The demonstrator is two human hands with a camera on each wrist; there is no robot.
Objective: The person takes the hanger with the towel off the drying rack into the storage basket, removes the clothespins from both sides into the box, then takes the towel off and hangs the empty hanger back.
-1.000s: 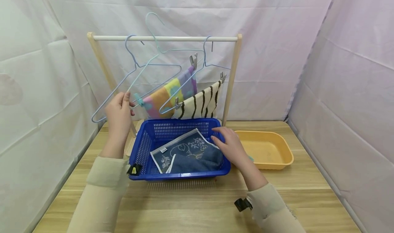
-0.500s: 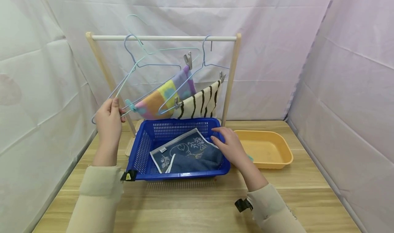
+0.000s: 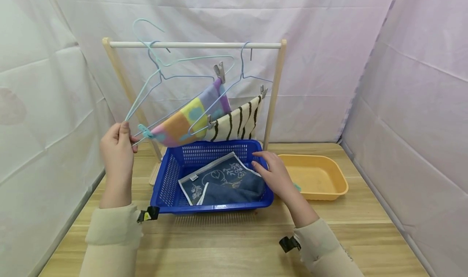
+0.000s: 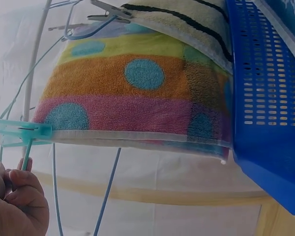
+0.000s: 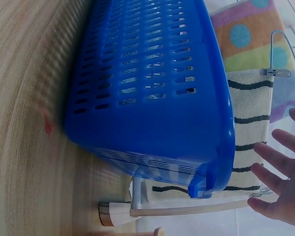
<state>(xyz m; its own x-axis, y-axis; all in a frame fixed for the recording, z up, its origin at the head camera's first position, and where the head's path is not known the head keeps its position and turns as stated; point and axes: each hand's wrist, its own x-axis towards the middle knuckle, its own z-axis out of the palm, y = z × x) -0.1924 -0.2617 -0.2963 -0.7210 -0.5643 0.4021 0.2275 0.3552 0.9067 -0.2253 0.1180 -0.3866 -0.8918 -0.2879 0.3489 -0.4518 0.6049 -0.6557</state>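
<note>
My left hand [image 3: 118,149] grips the lower left corner of a mint clothes hanger [image 3: 197,58], which is tilted. Its hook rises above the white rail [image 3: 204,45] and overlaps it in the head view. A multicoloured towel with blue dots [image 3: 183,122] hangs from this hanger by a turquoise clothespin [image 4: 22,130] near my left fingers and a grey clip [image 3: 219,72]. My right hand [image 3: 274,171], fingers spread and holding nothing, is over the right rim of the blue basket [image 3: 212,208]. A dark blue towel with a drawn pattern [image 3: 223,179] lies in the basket, partly folded over.
One blue hanger [image 3: 242,66] on the rail bears a cream towel with dark stripes [image 3: 237,120]. Another blue hanger [image 3: 186,77] hangs at the left. A yellow tray [image 3: 318,177] stands to the right of the basket. Wooden posts [image 3: 276,94] support the rail.
My left hand has moved left and slightly down, drawing the mint hanger and its dotted towel leftward. The right hand stays in nearly the same place.
</note>
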